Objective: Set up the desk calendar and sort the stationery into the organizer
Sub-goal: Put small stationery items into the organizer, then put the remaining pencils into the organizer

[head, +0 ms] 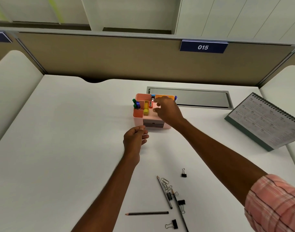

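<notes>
A pink organizer (138, 114) stands mid-desk, holding green and blue markers (136, 104), a yellow glue stick (146, 110) and a small stapler-like item (151, 104). My right hand (166, 108) hovers over its top compartments, fingers spread and empty. My left hand (135, 138) sits just in front of the organizer's grey drawer (153, 124), fingers pinched together; whether it holds anything I cannot tell. The desk calendar (267, 121) stands propped at the right. Near me lie pencils (147, 213), paper clips (166, 185) and black binder clips (183, 173).
A grey cable hatch (202, 97) is set into the white desk (59, 148) behind the organizer. A tan partition (109, 56) with a blue "015" sign (203, 47) closes off the back. White curved side panels flank the desk.
</notes>
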Demonstrator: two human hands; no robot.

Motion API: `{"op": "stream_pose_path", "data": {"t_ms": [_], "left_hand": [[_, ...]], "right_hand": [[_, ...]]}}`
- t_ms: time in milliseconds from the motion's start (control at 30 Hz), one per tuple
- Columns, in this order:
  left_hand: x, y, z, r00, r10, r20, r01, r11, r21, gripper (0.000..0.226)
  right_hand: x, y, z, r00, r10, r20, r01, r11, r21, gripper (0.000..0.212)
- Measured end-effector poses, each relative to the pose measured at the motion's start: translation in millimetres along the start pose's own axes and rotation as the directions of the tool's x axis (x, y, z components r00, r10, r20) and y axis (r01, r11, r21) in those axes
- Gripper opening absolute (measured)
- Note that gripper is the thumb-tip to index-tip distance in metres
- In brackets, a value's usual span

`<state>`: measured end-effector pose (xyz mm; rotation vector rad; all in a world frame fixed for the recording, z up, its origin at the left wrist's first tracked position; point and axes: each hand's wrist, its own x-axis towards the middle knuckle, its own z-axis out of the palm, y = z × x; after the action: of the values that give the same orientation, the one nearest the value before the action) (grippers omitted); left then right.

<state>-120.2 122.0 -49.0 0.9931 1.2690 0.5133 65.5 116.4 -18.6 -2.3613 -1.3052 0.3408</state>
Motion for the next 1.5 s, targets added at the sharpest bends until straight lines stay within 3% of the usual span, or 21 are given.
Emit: {"op": "stream_pose_path", "data": {"t_ms": [233, 367, 433, 567, 667, 867, 1133, 1267, 1400, 1500], "left_hand": [[-31, -31, -4, 0.989, -0.021, 0.144, 0.010, 0.997, 0.080, 0.015], [-59, -54, -10, 0.967, -0.014, 0.256, -0.037, 0.981, 0.191, 0.020], [-71, -67, -14, 0.956, -0.031, 0.293, -0.039, 0.972, 0.231, 0.021], [-93, -96, -22, 0.952, -0.071, 0.297, -0.011, 0.964, 0.266, 0.018], [-102, -116, -28, 0.957, -0.059, 0.283, -0.040, 0.942, 0.333, 0.016], [-117, -133, -32, 0.972, 0.137, 0.192, -0.212, 0.862, 0.459, 0.018], [-122, -149, -63, 0.944, 0.193, 0.267, -0.318, 0.744, 0.588, 0.021], [-126, -155, -91, 0.912, 0.238, 0.333, -0.403, 0.669, 0.625, 0.019], [-130, -169, -123, 0.862, 0.284, 0.419, -0.503, 0.570, 0.649, 0.022], [-130, -178, -141, 0.830, 0.279, 0.483, -0.557, 0.448, 0.699, 0.032]], "right_hand": [[-90, 18, -3, 0.999, 0.027, 0.019, -0.030, 0.991, 0.134, 0.031], [-155, 34, 8, 0.991, 0.064, 0.120, -0.082, 0.985, 0.154, 0.030], [-188, 43, 13, 0.965, 0.111, 0.237, -0.150, 0.976, 0.157, 0.024], [-245, 57, 22, 0.879, 0.239, 0.413, -0.287, 0.956, 0.056, 0.024], [-278, 59, 33, 0.840, 0.283, 0.464, -0.293, 0.955, -0.052, 0.028], [-300, 52, 44, 0.822, 0.299, 0.485, -0.210, 0.950, -0.230, 0.030], [-298, 52, 49, 0.864, 0.318, 0.391, -0.225, 0.937, -0.266, 0.025], [-289, 57, 35, 0.846, 0.351, 0.401, -0.327, 0.936, -0.130, 0.019], [-263, 59, 6, 0.862, 0.292, 0.414, -0.397, 0.898, 0.192, 0.015], [-235, 50, -16, 0.906, 0.233, 0.354, -0.368, 0.847, 0.384, 0.014]]}}
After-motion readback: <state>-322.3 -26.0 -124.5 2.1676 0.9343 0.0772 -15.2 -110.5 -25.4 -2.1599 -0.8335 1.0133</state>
